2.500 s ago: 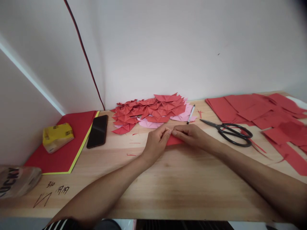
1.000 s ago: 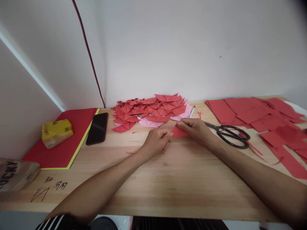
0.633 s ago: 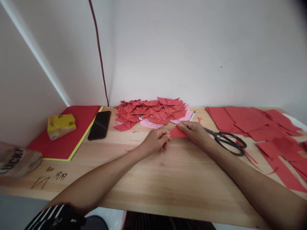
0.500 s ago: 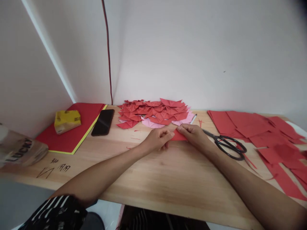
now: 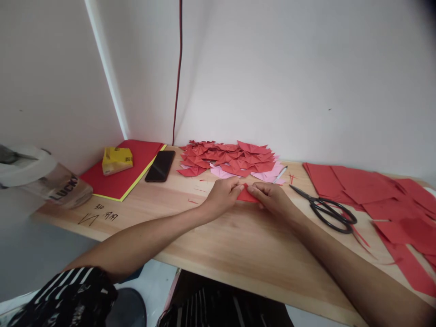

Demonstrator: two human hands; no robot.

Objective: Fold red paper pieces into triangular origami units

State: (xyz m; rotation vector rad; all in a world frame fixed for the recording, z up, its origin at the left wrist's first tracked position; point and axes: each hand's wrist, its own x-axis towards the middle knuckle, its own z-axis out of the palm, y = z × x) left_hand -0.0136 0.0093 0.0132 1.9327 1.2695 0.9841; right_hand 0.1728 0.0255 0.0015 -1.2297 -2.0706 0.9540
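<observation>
Between my two hands is a small piece of red paper (image 5: 246, 194), held just above the wooden table (image 5: 235, 254). My left hand (image 5: 225, 196) pinches its left side between thumb and fingers. On the right side, my right hand (image 5: 270, 196) grips it with the thumb on top; the fingers hide part of the paper. Behind my hands lies a pile of folded red and pink paper pieces (image 5: 231, 156). Black-handled scissors (image 5: 329, 211) lie shut to the right of my right hand.
Flat red paper sheets (image 5: 361, 186) overlap on the right, beside thin red offcuts. A pen (image 5: 281, 173) rests by the pile. At left are a phone (image 5: 160, 166), a yellow packet (image 5: 117, 160) on red and yellow sheets (image 5: 136, 181), and a LUCKY cup (image 5: 68, 186).
The view has turned a little left, bringing more of the cup into sight. My left hand now pinches the red paper's left side, and my right fingers have shifted on it.
</observation>
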